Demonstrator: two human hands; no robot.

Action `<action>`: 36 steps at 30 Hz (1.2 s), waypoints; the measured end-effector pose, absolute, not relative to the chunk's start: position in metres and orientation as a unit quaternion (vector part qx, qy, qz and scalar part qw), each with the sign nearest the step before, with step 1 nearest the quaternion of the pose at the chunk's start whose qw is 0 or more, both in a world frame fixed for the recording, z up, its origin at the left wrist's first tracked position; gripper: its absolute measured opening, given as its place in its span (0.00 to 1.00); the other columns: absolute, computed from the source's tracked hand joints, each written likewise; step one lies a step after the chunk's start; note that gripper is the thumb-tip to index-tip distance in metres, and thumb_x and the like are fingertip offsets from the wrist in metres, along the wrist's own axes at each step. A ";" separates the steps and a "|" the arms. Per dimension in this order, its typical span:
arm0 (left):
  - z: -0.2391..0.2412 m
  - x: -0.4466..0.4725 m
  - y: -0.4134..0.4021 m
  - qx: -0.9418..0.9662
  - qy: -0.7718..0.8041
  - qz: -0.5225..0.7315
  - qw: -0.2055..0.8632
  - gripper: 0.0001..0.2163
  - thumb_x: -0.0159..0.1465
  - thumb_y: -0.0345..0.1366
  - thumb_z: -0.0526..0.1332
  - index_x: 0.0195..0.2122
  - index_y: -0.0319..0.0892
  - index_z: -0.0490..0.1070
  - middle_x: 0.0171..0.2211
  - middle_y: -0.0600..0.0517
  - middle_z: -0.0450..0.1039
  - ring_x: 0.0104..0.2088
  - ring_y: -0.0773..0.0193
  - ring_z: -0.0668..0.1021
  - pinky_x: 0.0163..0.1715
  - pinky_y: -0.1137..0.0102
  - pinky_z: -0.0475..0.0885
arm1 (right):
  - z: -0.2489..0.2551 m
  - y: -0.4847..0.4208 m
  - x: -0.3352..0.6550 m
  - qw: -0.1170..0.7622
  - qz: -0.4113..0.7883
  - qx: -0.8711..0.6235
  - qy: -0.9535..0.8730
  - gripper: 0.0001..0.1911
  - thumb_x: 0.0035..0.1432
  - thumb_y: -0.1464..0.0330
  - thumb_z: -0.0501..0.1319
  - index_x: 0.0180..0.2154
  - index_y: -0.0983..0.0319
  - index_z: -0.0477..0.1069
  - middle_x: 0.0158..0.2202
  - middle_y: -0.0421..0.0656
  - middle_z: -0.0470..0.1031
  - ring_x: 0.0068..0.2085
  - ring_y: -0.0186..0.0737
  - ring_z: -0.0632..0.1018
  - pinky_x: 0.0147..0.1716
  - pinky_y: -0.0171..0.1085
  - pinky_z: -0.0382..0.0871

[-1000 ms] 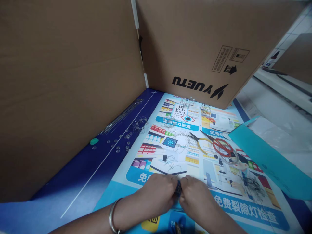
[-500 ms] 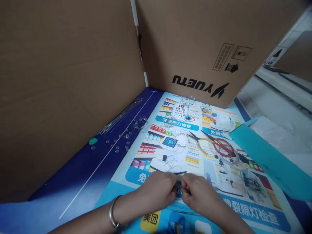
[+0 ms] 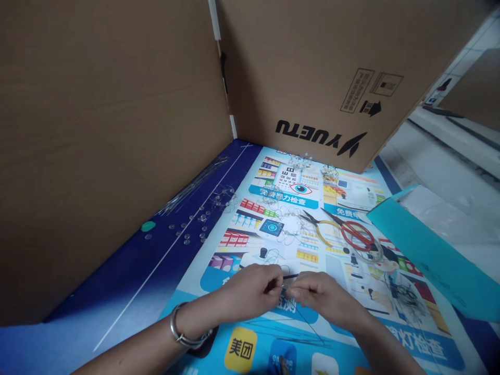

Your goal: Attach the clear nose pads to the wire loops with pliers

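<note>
My left hand (image 3: 253, 292), with a silver bangle on its wrist, is closed in a pinch on a thin wire (image 3: 286, 268), part of which loops up between the hands. Facing it closely, my right hand (image 3: 326, 297) pinches at the same wire with thumb and forefinger. Something small and shiny shows at the left fingertips, too small to name. Below the hands several loose straight wires (image 3: 281, 333) lie on the printed sheet (image 3: 211, 304). Just beyond the hands lies a tangle of fine wire (image 3: 273, 256).
Red-handled scissors (image 3: 357, 235) and yellow-handled pliers (image 3: 324, 234) lie beyond my right hand. Clear beads (image 3: 203, 217), a bundle of wires (image 3: 195, 187) and a green piece (image 3: 148, 226) are at left. Cardboard walls (image 3: 117, 130) rise behind; a teal box (image 3: 429, 255) stands right.
My hands have turned and lifted slightly away from me. The right fingers have extended from a tighter fist, and the wire between the hands shows more.
</note>
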State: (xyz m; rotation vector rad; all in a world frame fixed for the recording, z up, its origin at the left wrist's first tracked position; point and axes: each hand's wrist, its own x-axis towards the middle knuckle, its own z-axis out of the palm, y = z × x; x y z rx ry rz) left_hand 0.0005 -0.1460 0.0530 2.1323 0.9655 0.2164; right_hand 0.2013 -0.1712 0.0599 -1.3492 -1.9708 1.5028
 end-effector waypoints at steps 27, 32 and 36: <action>0.037 0.000 -0.140 0.747 0.408 0.162 0.499 0.05 0.56 0.28 0.54 0.29 0.42 0.68 0.23 0.57 0.68 0.24 0.71 0.69 0.23 0.77 0.58 | 0.026 -0.174 0.192 0.326 0.622 -0.489 -0.517 0.08 0.50 0.65 0.62 0.29 0.64 0.72 0.21 0.38 0.68 0.24 0.31 0.69 0.25 0.32 0.64; 0.031 0.002 -0.141 0.713 0.417 0.183 0.534 0.04 0.58 0.31 0.55 0.30 0.42 0.68 0.22 0.58 0.68 0.24 0.70 0.69 0.22 0.77 0.58 | 0.022 -0.176 0.184 0.365 0.613 -0.509 -0.482 0.09 0.49 0.64 0.63 0.30 0.63 0.71 0.23 0.38 0.70 0.24 0.32 0.71 0.26 0.33 0.66; 0.029 0.004 -0.143 0.702 0.425 0.200 0.536 0.03 0.58 0.32 0.55 0.29 0.41 0.67 0.22 0.58 0.67 0.24 0.70 0.69 0.22 0.77 0.58 | 0.022 -0.177 0.180 0.379 0.605 -0.530 -0.459 0.09 0.47 0.64 0.64 0.29 0.63 0.70 0.22 0.38 0.70 0.25 0.33 0.72 0.26 0.34 0.67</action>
